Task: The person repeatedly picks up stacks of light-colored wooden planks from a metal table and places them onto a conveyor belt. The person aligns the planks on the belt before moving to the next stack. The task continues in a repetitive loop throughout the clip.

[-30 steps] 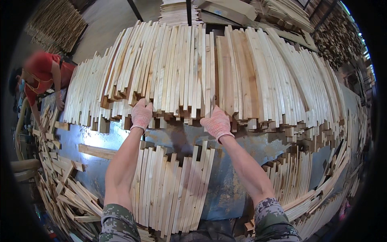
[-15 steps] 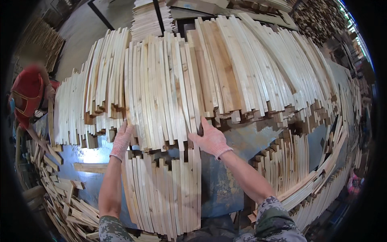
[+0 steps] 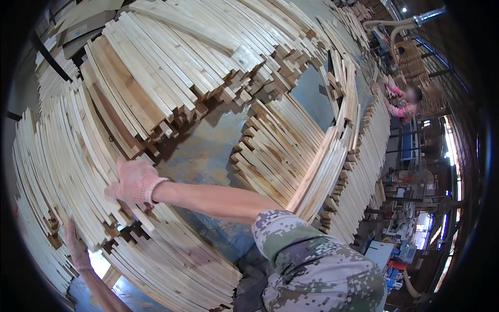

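Note:
A wide batch of pale wooden strips (image 3: 70,156) lies side by side at the left, with uneven near ends. My right hand (image 3: 136,182), in a pinkish knit glove, is curled over strips at the batch's right edge near those ends. One strip sticks out below its fingers. Against the left side of the batch rests my gloved left hand (image 3: 77,247), fingers stretched along the wood and partly hidden. Just nearer to me lies a lower row of strips (image 3: 174,255). Browner boards (image 3: 127,96) lie beside the batch on its right.
A large layered stack of strips (image 3: 182,67) fills the far side, with a loose plank (image 3: 187,31) across its top. Scuffed blue tabletop (image 3: 202,145) shows between it and another stack (image 3: 286,140). Long strips (image 3: 317,182) border the right. Another person (image 3: 403,104) is beyond.
The view has swung to the right and tilted, so the batch and both hands now appear farther left. Both hands remain at the batch's sides. The person in red has nearly left the view.

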`<action>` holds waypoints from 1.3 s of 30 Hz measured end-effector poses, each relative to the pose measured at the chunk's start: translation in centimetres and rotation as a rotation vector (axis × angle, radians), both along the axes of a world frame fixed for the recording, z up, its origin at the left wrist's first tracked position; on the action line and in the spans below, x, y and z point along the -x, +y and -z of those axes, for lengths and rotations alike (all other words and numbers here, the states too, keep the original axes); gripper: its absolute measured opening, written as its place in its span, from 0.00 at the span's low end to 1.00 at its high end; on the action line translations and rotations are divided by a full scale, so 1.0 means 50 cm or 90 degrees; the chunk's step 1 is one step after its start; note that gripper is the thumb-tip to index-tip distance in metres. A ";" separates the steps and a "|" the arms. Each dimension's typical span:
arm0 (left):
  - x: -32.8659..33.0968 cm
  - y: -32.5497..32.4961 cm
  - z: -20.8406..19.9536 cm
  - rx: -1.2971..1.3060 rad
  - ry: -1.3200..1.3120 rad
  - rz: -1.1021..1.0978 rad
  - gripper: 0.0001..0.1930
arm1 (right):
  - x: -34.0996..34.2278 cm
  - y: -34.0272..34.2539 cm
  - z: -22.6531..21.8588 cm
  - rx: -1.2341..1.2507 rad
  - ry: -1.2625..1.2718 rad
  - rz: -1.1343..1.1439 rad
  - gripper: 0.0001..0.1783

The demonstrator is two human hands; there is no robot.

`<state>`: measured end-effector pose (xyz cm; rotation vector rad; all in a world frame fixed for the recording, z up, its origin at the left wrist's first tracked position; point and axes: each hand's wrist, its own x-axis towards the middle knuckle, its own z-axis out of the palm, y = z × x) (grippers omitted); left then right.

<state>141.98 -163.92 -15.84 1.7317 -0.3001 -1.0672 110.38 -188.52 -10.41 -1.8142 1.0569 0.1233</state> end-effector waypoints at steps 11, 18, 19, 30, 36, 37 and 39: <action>0.240 0.257 0.036 -0.024 0.149 -0.058 0.46 | 0.173 0.201 0.082 -0.193 -0.013 0.078 0.68; 0.380 0.279 -0.070 0.044 0.074 -0.059 0.44 | 0.246 0.228 -0.003 -0.174 -0.021 0.047 0.73; 0.396 0.295 -0.085 0.056 0.057 -0.060 0.45 | 0.263 0.247 -0.008 -0.189 -0.027 0.052 0.73; 0.570 0.365 -0.294 0.097 -0.063 -0.067 0.47 | 0.510 0.427 -0.100 -0.215 -0.180 0.173 0.69; 0.690 0.117 -0.382 0.179 -0.095 0.189 0.44 | 0.677 0.463 -0.088 -0.042 -0.263 0.400 0.64; 0.708 0.058 -0.388 0.161 -0.107 0.262 0.43 | 0.702 0.470 -0.075 -0.019 -0.287 0.459 0.60; 0.741 -0.058 -0.389 0.123 -0.135 0.405 0.42 | 0.752 0.479 -0.057 0.023 -0.326 0.571 0.52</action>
